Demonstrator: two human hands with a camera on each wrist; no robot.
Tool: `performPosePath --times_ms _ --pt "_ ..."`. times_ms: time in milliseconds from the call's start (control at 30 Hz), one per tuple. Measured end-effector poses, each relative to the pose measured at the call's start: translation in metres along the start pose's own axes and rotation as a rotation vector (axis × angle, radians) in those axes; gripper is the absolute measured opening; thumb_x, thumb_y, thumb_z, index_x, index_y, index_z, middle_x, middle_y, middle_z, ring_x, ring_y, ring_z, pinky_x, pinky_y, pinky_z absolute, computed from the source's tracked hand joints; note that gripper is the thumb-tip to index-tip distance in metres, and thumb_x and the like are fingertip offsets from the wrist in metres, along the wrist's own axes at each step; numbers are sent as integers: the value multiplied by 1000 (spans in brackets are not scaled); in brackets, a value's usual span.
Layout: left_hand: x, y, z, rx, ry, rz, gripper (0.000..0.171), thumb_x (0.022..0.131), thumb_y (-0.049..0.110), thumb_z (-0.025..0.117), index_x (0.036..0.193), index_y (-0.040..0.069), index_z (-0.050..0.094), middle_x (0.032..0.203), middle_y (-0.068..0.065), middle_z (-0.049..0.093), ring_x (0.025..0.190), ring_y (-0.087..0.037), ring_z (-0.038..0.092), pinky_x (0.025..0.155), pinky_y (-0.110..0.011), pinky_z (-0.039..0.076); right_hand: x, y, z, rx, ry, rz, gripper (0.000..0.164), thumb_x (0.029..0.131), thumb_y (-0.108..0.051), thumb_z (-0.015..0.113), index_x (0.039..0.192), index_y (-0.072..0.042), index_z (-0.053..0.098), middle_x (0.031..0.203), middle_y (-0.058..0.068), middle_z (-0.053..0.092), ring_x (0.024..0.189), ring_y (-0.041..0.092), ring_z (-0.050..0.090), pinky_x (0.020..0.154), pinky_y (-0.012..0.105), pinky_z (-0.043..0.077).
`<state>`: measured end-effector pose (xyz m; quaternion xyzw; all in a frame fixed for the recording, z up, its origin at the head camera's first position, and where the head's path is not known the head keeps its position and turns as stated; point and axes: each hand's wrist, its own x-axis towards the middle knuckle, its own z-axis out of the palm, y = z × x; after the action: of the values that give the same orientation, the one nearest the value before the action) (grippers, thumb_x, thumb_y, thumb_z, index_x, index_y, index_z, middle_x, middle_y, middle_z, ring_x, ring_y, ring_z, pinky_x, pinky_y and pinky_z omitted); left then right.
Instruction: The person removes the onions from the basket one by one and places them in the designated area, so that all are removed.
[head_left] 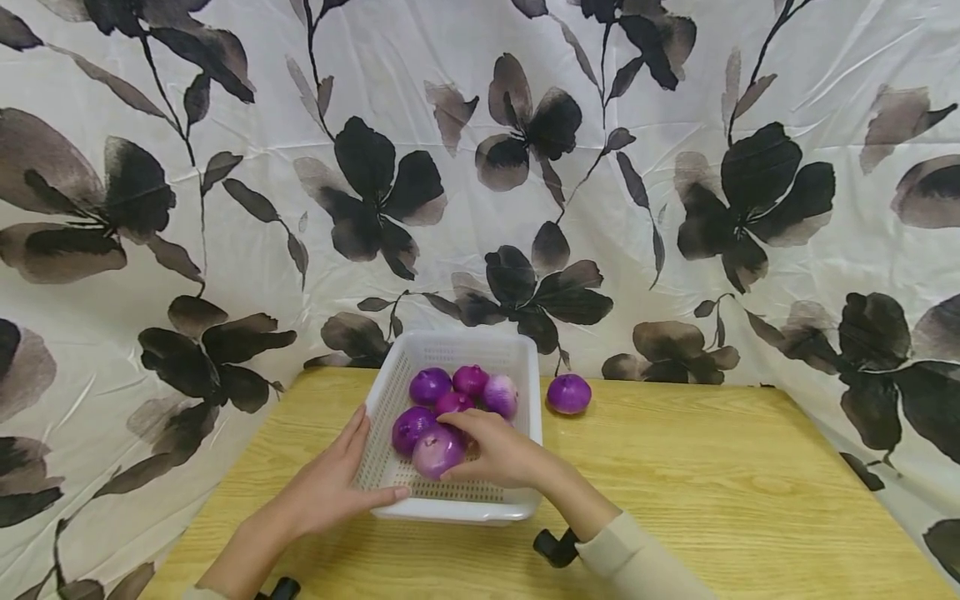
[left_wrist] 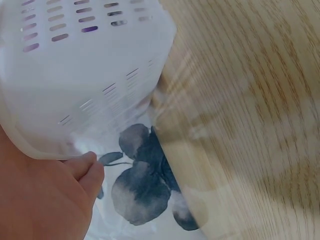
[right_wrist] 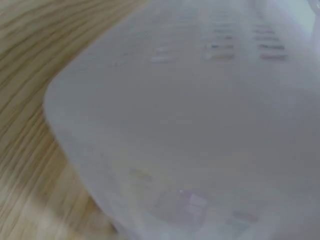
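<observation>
A white plastic basket (head_left: 461, 510) with slotted walls holds several purple onions. My left hand (head_left: 330, 483) grips its near left corner, thumb over the front rim and fingers along the outer left side. In the left wrist view, the fingertips (left_wrist: 90, 167) lie against the outside under the rim. My right hand (head_left: 498, 450) reaches inside over the right part and holds a pale purple onion (head_left: 437, 452), thumb in front and fingers over its top. Beside that onion is a darker one (head_left: 412, 428). The right wrist view has just the blurred outer wall of the basket (right_wrist: 175, 115).
One more purple onion (head_left: 569, 393) stands on the wooden table (head_left: 697, 475), right of the basket near the back edge. Behind and at the sides hangs a white floral cloth (head_left: 465, 225). Black wrist camera parts (head_left: 556, 547) show under the right forearm.
</observation>
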<state>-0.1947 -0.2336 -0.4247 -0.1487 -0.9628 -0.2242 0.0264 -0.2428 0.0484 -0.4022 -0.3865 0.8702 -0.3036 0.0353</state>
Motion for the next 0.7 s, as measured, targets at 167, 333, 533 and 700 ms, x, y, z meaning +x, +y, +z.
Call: performPosePath --times_ms 167,333,533,700 --pt "0 0 -1 5 -8 2 129 80 77 68 161 -6 12 170 -23 2 147 -53 26 114 -66 32 -8 9 -5 14 42 -12 77 86 -32 84 151 -10 50 139 10 60 115 16 60 99 31 53" --pt "2 0 -4 12 -6 2 129 80 78 67 161 -7 12 170 -23 1 148 -52 25 115 -66 30 -13 12 -15 56 90 -29 76 87 -30 84 151 -7 49 140 12 60 114 18 61 95 32 56" --pt "3 0 -4 2 -13 -1 130 80 78 68 161 -7 12 170 -23 1 148 -52 24 116 -65 29 -21 21 -22 92 114 -20 75 88 -30 83 149 -2 49 142 13 58 116 23 62 93 32 58" --pt "0 -1 -2 2 -11 0 131 79 80 67 161 -7 12 170 -23 2 148 -52 24 116 -65 29 -28 28 -26 143 128 11 74 88 -28 83 149 -4 49 143 10 58 120 22 63 95 30 57"
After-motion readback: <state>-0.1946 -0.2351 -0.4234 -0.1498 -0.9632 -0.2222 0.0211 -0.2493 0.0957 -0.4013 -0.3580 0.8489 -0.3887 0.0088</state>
